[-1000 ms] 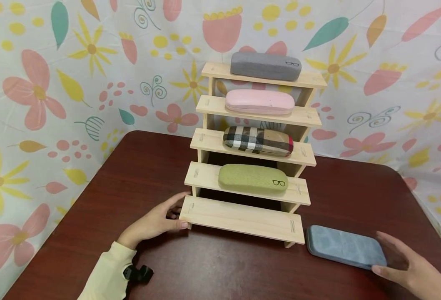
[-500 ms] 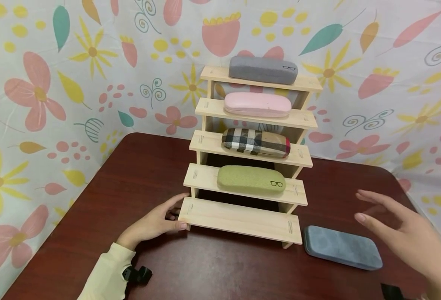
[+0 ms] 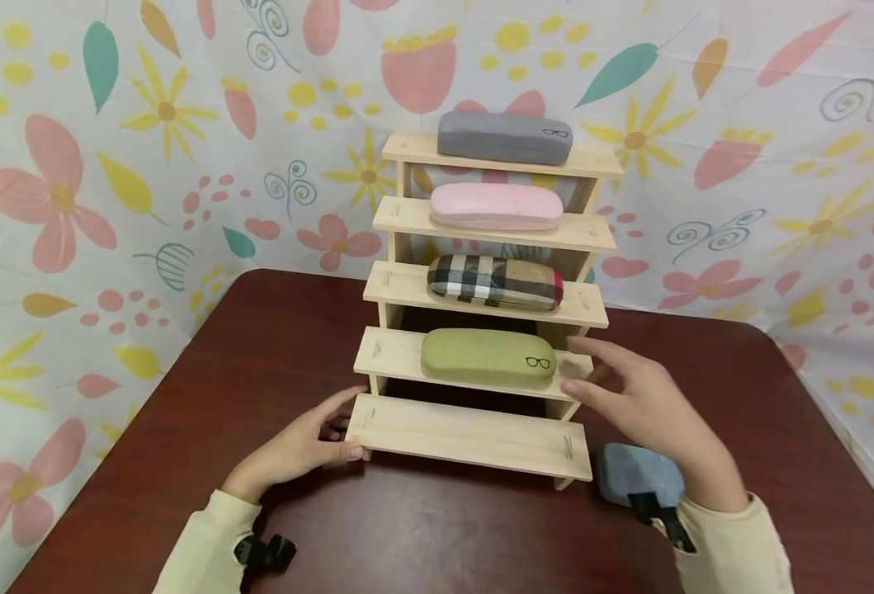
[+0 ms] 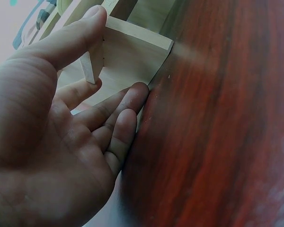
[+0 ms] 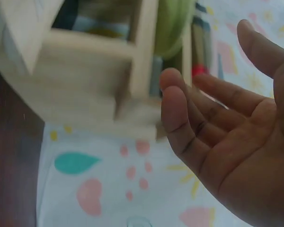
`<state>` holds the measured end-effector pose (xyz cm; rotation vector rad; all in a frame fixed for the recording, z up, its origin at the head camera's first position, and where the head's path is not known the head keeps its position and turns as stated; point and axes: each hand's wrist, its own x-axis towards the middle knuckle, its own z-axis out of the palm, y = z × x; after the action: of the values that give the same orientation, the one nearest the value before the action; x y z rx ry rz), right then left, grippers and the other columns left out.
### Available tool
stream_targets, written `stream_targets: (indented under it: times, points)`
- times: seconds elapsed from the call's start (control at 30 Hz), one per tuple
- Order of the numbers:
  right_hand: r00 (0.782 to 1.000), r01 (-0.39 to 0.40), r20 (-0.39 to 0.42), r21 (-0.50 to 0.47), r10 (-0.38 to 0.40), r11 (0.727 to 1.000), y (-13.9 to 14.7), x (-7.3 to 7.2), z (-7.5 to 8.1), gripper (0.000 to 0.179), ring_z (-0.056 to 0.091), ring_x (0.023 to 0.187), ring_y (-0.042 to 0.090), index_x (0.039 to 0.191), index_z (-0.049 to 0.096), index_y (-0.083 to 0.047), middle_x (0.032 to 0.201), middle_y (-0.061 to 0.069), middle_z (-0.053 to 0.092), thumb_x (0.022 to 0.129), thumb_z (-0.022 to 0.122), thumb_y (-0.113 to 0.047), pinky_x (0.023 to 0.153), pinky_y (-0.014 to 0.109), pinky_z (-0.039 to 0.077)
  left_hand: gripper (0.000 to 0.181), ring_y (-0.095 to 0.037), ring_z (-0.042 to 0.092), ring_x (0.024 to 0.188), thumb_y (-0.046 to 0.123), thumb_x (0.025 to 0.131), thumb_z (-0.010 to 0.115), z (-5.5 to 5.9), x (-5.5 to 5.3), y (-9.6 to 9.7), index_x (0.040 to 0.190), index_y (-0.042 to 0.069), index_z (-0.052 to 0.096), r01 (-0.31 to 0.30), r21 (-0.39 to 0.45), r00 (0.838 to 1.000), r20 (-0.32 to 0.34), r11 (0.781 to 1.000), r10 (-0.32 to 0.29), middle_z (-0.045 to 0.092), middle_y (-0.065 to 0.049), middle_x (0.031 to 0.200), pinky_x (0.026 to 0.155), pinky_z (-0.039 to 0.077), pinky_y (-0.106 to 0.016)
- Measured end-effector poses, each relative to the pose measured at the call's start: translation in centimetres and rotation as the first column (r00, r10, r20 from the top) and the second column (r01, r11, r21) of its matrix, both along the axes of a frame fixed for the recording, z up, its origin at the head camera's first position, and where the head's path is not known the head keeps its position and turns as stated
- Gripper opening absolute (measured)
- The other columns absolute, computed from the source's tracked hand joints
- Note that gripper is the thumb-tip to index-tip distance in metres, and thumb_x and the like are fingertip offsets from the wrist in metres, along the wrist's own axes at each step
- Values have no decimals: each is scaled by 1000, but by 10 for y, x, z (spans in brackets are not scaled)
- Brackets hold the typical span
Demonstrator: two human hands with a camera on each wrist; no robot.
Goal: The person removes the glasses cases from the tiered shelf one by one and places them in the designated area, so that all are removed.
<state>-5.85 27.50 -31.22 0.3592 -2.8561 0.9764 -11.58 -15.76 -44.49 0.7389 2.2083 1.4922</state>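
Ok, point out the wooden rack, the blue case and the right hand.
Wooden rack (image 3: 466,433), head view: bare lowest step.
Blue case (image 3: 633,472), head view: uncovered part of its top.
Right hand (image 3: 639,396), head view: its back.

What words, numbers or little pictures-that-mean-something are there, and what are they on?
Words, brands, numbers: none that I can read.
Glasses sign, a drawing without letters: on the green case.
The same sign again: on the gray case.
Small marks on the shelf ends of the wooden rack: too small to make out.
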Motion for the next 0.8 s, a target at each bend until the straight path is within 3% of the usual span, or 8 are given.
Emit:
stream_targets:
  times: [0.2, 0.33, 0.4, 0.47, 0.57, 0.67, 0.8]
  points:
    - [1000, 7, 27, 75, -9, 997, -18, -14, -9, 75, 57, 69, 15, 152, 45, -6, 100, 6, 66, 92, 76, -39, 61, 36, 48, 83, -28, 57, 116, 23, 91, 78, -2, -2, 4, 159, 11, 31, 6, -10, 1000, -18, 1000, -6, 60, -12, 127, 92, 48, -35]
    - [1000, 13, 12, 111, -14, 994, -24, -17, -16, 80, 50, 64, 15, 155, 43, -10, 107, 6, 64, 90, 77, -43, 64, 37, 44, 83, -28, 56, 116, 26, 91, 79, -4, 0, 3, 158, 13, 32, -3, -42, 1000, -27, 999, 2, 60, -10, 127, 94, 46, -36]
    - [1000, 18, -4, 121, -17, 992, -26, -19, -19, 77, 57, 77, 19, 153, 46, -12, 125, 8, 62, 89, 78, -42, 73, 42, 47, 83, -27, 56, 117, 27, 91, 78, -4, 0, 2, 159, 13, 31, -7, -51, 1000, -25, 999, 6, 59, -9, 128, 94, 46, -36]
    - [1000, 31, -4, 115, -31, 993, -28, -20, -21, 74, 62, 96, 27, 151, 49, -14, 133, 9, 60, 89, 78, -41, 82, 48, 49, 83, -28, 55, 117, 28, 91, 78, -3, 1, 1, 159, 14, 31, -10, -58, 1000, -26, 998, 8, 58, -10, 130, 95, 45, -37]
    - [999, 52, -1, 106, -52, 993, -30, -22, -22, 72, 55, 123, 34, 148, 51, -14, 145, 11, 54, 88, 80, -41, 94, 56, 45, 83, -28, 55, 118, 28, 92, 78, -3, 2, 0, 159, 15, 31, -16, -65, 1000, -28, 998, 14, 57, -10, 131, 95, 45, -37]
    - [998, 65, -12, 102, -64, 993, -32, -23, -24, 72, 59, 112, 30, 146, 53, -15, 140, 10, 58, 86, 82, -41, 88, 53, 47, 82, -28, 54, 119, 28, 92, 78, -2, 3, -1, 159, 16, 32, -19, -70, 999, -27, 997, 18, 56, -11, 133, 95, 45, -37]
    - [997, 72, -25, 82, -71, 994, -30, -24, -26, 71, 56, 81, 21, 143, 55, -14, 113, 5, 66, 83, 84, -39, 70, 42, 45, 82, -29, 55, 117, 26, 92, 77, -2, 2, 1, 159, 14, 31, -7, -48, 1000, -27, 999, 6, 57, -12, 131, 93, 46, -36]
